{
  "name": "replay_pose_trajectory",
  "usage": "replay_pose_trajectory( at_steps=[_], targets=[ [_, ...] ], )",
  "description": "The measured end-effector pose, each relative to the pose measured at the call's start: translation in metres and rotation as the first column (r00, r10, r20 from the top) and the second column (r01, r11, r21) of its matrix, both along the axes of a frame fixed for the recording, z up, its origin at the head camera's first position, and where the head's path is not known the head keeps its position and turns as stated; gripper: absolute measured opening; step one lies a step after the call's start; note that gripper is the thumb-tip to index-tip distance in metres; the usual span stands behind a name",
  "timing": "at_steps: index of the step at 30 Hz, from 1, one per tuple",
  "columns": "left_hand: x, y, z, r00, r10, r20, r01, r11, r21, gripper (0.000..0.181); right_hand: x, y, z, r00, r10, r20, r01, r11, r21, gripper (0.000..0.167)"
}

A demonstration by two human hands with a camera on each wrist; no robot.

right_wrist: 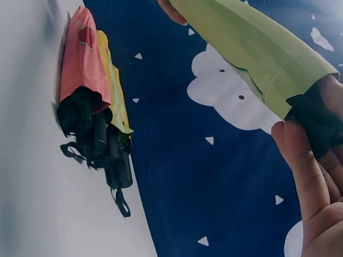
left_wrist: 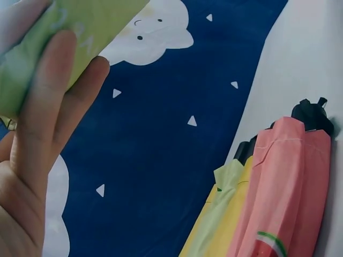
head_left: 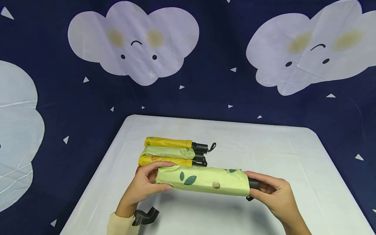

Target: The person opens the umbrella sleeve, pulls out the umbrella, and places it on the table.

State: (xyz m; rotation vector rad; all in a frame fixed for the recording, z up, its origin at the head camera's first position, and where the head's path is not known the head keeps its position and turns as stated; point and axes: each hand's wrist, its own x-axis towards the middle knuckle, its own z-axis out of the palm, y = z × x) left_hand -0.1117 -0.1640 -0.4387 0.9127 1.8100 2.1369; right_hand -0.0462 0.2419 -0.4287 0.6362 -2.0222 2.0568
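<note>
A folded light-green umbrella (head_left: 202, 180) with leaf prints is held level above the white table by both hands. My left hand (head_left: 147, 182) grips its left end, thumb below and fingers above; in the left wrist view, fingers (left_wrist: 51, 101) lie along the green cover (left_wrist: 102, 21). My right hand (head_left: 274, 192) pinches the other end, where the black handle (head_left: 254, 184) comes out of the sleeve. The right wrist view shows the right hand (right_wrist: 316, 182) around the black handle (right_wrist: 316, 120) and the edge of the green sleeve (right_wrist: 268, 53).
Behind the held umbrella, a yellow umbrella (head_left: 168, 142), a green one (head_left: 168, 152) and another yellow one (head_left: 164, 160) lie side by side. A pink umbrella (left_wrist: 284, 187) is beside them. A black strap piece (head_left: 146, 216) is by the left wrist. A dark-blue cloud-print cloth (head_left: 217, 98) surrounds the table (head_left: 264, 147).
</note>
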Motion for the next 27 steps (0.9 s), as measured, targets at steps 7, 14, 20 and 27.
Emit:
replay_pose_trajectory(
  at_steps=[7, 14, 20, 27],
  targets=[
    [0.001, -0.003, 0.001, 1.0, 0.022, -0.005, -0.021, 1.0, 0.011, 0.061, 0.002, 0.001, 0.0, 0.995, -0.032, 0.09, 0.029, 0.999, 0.03, 0.045],
    [0.002, -0.009, 0.002, 0.999, 0.044, -0.026, -0.044, 0.999, 0.0, 0.059, 0.0, 0.002, -0.004, 0.999, 0.033, 0.011, -0.033, 0.997, -0.067, 0.048],
    [0.003, -0.019, -0.001, 0.998, 0.035, -0.056, -0.034, 0.999, 0.011, 0.058, 0.005, 0.012, -0.003, 0.998, -0.01, 0.057, 0.014, 0.997, -0.081, 0.046],
    [0.005, -0.033, -0.006, 0.991, 0.026, -0.129, -0.02, 0.999, 0.042, 0.057, 0.011, 0.02, -0.003, 0.992, -0.052, 0.113, 0.057, 0.998, -0.04, 0.041]
  ],
)
